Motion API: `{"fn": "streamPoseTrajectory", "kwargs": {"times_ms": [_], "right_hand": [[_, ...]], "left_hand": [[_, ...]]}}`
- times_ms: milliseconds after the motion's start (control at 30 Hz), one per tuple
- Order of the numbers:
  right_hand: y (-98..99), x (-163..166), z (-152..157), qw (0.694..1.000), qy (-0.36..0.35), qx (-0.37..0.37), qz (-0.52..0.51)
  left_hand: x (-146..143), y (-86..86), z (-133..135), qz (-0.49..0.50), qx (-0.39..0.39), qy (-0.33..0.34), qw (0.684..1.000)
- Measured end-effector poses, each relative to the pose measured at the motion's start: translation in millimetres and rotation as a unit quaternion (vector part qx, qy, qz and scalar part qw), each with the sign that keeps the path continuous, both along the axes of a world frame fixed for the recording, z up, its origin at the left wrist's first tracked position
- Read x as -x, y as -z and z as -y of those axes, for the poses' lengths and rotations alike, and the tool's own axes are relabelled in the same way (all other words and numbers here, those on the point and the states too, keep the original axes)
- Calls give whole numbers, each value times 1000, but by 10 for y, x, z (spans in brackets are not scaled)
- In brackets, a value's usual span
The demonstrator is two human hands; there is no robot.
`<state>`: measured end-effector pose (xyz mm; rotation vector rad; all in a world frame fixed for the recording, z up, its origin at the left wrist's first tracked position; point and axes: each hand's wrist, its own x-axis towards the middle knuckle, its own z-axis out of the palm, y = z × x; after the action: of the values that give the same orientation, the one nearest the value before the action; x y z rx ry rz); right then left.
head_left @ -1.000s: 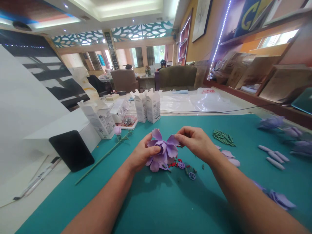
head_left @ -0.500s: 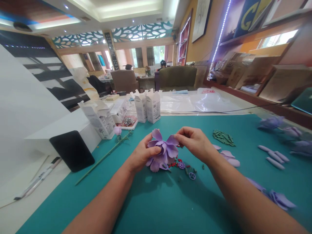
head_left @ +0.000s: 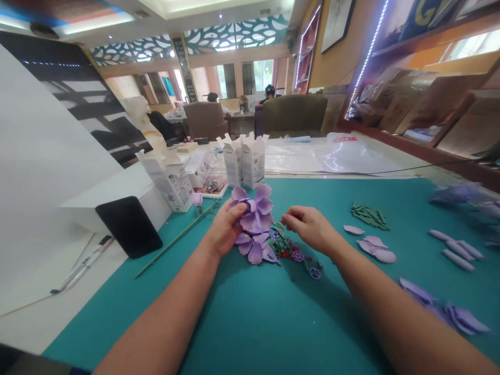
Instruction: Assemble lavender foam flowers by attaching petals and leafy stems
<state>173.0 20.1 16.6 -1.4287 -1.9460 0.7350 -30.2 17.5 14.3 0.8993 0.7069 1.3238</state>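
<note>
My left hand (head_left: pixel 225 227) pinches a purple toy flower (head_left: pixel 255 211) of layered plastic petals, raised over the green mat, its thumb across the petals. Just right of the flower, my right hand (head_left: pixel 308 224) hovers apart from it, thumb and forefinger pressed together. Whether anything is between those fingertips cannot be made out. Below the raised flower lies a second purple petal piece (head_left: pixel 255 250). Beside it spreads a pile of small green and red parts (head_left: pixel 284 246), with purple wheel-shaped pieces (head_left: pixel 314 273) at its near side.
On the right are green sticks (head_left: pixel 369 216), loose petals (head_left: pixel 377 249), purple rods (head_left: pixel 458 253) and petal clusters (head_left: pixel 464 317). A green stem with a bud (head_left: pixel 172 246) and a black tablet (head_left: pixel 129 227) lie left. White boxes (head_left: pixel 253 162) stand behind.
My right hand has come away from the flower's petals. The flower has turned and shifted slightly left and up in my left hand, baring more of the small parts. The camera view has shifted.
</note>
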Motion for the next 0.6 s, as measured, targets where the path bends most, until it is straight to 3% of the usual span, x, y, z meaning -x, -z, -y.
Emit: {"fn": "streamPoseTrajectory", "kwargs": {"times_ms": [233,467,600], "right_hand": [[151,221,123,987,-75,-28,142],[246,292,165,967,-99,-10,236],[299,335,187,960,-98,-37,258]], "left_hand": [[19,-30,-2,11,14,-22,1000],[5,-43,18,21,15,-19,999],[-10,-35,19,17,6,-13,1000]]}}
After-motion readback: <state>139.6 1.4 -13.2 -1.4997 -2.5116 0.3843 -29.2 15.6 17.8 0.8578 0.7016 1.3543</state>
